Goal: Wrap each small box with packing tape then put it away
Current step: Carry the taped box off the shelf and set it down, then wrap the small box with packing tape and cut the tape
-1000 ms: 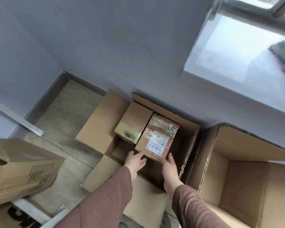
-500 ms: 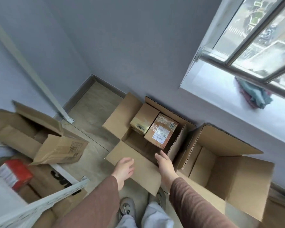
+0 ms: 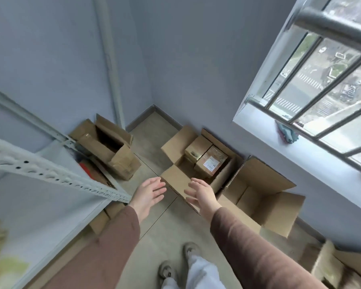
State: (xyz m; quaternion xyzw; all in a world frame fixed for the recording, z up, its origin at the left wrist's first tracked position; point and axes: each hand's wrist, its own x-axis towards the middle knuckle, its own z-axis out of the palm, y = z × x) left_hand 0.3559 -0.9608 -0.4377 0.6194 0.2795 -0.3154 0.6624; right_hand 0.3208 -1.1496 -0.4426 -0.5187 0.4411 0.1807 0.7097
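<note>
A small taped box with a white label (image 3: 212, 161) lies inside a large open carton (image 3: 175, 147) on the floor by the wall. A second small taped box (image 3: 197, 148) sits beside it, to its left. My left hand (image 3: 148, 193) and my right hand (image 3: 200, 193) hover well above the carton's near flap, both empty, fingers spread and relaxed. No tape roll is in view.
Another open carton (image 3: 265, 197) stands to the right of the first, and a third (image 3: 111, 147) sits in the left corner. A white metal shelf rail (image 3: 56, 176) crosses at left. A window with bars and a cloth (image 3: 287, 133) on its sill are at right.
Both hands let go of the labelled box and lifted away from the carton. The view rose and pulled back, so the boxes now look smaller and farther.
</note>
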